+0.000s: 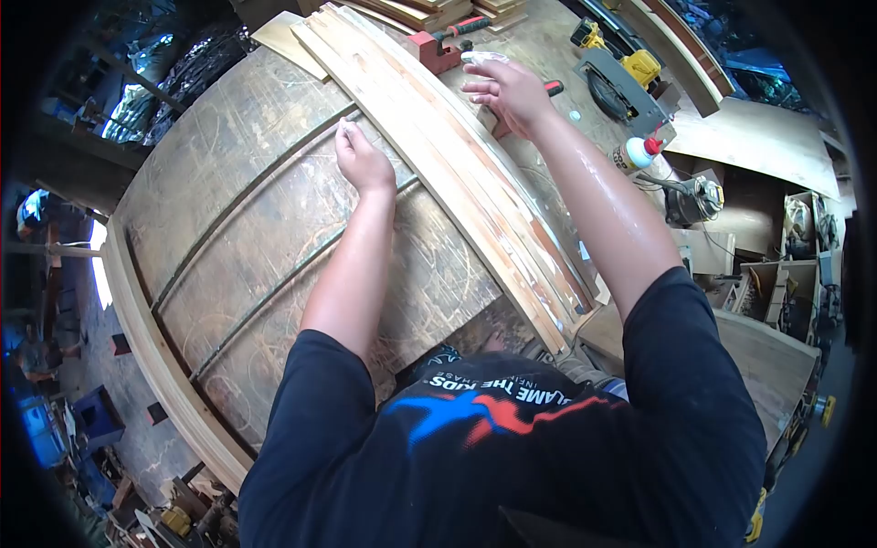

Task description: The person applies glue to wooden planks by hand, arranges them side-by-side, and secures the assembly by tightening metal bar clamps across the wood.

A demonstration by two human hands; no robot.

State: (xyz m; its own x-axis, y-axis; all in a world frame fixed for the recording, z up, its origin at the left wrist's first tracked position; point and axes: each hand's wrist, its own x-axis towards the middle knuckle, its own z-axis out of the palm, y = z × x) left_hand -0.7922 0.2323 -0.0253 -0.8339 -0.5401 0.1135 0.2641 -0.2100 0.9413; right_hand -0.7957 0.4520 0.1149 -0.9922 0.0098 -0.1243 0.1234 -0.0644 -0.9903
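My left hand (pixel 365 166) is closed, with its fingertips beside the upper of two long metal bars (pixel 245 192); what the fingers hold, if anything, is hidden. Raised to the right of a stack of long wooden boards (pixel 416 128) is my right hand (pixel 508 93). Its fingers are apart and smeared with something white, and nothing shows in its grasp. Both bars run beneath the board stack towards a long wooden strip (pixel 164 370) at the table's left edge. A red clamp head (pixel 433 55) sits just beyond my right hand, against the boards.
On the worktable (pixel 429 265), a circular saw (pixel 621 87) lies at upper right. Below it stands a white glue bottle with a red cap (pixel 637 153). Another power tool (pixel 696 199) and a wooden box with compartments (pixel 776 292) are further right. More boards (pixel 416 11) lie at the back.
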